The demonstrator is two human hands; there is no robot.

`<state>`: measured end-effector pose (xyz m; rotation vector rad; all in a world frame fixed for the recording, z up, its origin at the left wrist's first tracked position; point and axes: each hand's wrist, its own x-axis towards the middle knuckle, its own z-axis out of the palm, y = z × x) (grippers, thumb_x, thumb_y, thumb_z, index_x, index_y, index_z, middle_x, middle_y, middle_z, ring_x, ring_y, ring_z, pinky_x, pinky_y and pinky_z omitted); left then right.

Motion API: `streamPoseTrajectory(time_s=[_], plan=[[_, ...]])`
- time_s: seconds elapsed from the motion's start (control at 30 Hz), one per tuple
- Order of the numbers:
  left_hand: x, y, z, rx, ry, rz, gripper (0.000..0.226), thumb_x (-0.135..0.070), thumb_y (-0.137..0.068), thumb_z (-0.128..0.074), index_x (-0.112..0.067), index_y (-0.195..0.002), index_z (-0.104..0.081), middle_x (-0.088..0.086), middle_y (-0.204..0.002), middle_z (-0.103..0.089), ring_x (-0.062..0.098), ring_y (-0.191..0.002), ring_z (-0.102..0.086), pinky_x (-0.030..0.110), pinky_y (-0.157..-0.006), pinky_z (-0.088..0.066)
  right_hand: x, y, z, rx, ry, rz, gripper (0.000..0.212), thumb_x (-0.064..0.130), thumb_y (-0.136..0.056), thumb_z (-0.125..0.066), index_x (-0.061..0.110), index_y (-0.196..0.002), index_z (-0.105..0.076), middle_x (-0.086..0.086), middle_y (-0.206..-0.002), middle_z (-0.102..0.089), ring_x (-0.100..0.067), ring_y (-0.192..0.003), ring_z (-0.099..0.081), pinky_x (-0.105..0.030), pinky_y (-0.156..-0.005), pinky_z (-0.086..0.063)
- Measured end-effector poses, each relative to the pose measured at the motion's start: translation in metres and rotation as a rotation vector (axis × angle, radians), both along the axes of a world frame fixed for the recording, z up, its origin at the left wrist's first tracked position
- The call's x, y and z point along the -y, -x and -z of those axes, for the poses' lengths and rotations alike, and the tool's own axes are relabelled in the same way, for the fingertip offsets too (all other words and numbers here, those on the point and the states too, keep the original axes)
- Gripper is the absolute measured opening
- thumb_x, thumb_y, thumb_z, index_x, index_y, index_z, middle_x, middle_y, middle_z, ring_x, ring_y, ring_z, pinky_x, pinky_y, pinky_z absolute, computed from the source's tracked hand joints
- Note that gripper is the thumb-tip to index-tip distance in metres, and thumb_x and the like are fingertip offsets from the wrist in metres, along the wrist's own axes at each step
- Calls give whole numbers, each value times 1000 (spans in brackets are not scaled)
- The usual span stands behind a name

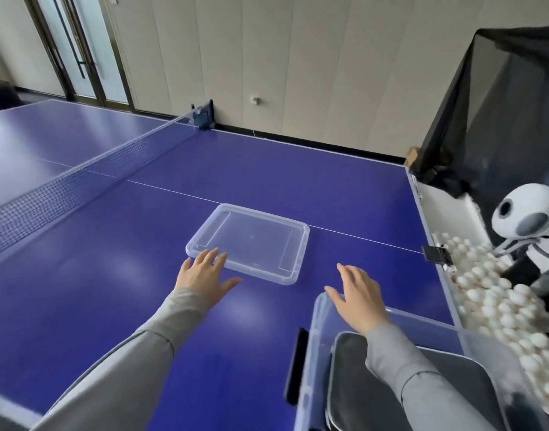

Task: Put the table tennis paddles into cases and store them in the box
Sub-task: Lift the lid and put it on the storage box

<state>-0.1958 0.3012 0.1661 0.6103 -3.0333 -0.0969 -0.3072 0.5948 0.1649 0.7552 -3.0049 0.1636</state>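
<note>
1. Our left hand [204,269] reaches, fingers spread, to the lid's [251,241] near-left corner, mid-table.
2. Our right hand [357,293], fingers straight and holding nothing, hovers above the box [316,353] at the table's near-right corner; cases [351,384] lie inside.
3. We risk the lid sliding away if gripped one-handed.

Grey long sleeves [161,331] (both arms)

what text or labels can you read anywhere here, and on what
None can be read.
Clear lid: small moulded marks near its centre and front edge, too small to read.
Clear box and the grey case inside it: no lettering shows.
Net post: no legible brand.
White ball machine: no text visible.
Table: only white lines, no words.
</note>
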Motion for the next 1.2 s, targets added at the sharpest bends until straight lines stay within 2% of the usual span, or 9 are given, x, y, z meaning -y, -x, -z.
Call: streamPoseTrajectory(time_s=[0.13,0.27,0.53,0.73,0.9,1.0,1.2], plan=[[95,24,9,23,-94,-23,74,-66,-87,-41,-26,-148,-26,-7,-154,-27,13,-142,-23,36,-114,-26,72,24,15,73,-11,108,66,53,-97,-33,13,-149,-23,-4,-150,-34,-20,-139,-29,-35,-109,-32],[164,54,28,15,-401,-114,73,-55,-88,-53,-19,-147,-29,0,-150,-34,21,-137,-32,41,-104,-38,116,48,32,166,71,267,66,51,-96,-39,13,-148,-24,-5,-151,-34,-23,-139,-30,-38,-108,-32],[241,140,92,57,-636,-195,84,-47,-82,-67,-9,-147,-29,12,-148,-34,29,-135,-35,43,-106,-35,161,100,79,279,36,473,68,51,-95,-41,11,-147,-25,-7,-150,-35,-25,-138,-31,-40,-108,-34],[257,190,147,88,-658,-273,90,-53,-76,-70,-7,-143,-33,13,-141,-36,30,-132,-31,45,-102,-38,180,144,127,312,32,545,67,52,-94,-44,10,-144,-32,-7,-147,-40,-26,-136,-34,-41,-107,-35],[252,203,178,43,-655,-328,74,-51,-73,-74,-11,-129,-49,8,-128,-38,28,-125,-31,42,-93,-39,188,149,163,304,65,601,58,50,-92,-48,11,-136,-44,-6,-140,-45,-25,-133,-34,-39,-105,-34],[245,207,185,-10,-697,-380,76,-46,-70,-78,-11,-130,-48,7,-130,-37,27,-125,-31,42,-95,-37,195,146,175,273,159,643,56,43,-90,-57,5,-130,-46,-10,-134,-48,-27,-129,-37,-40,-104,-34],[238,209,189,-54,-698,-450,81,-41,-67,-82,-11,-133,-44,10,-134,-37,31,-127,-32,44,-104,-29,207,150,186,266,237,733,60,33,-88,-62,-5,-130,-44,-18,-143,-38,-32,-136,-28,-41,-112,-23]])
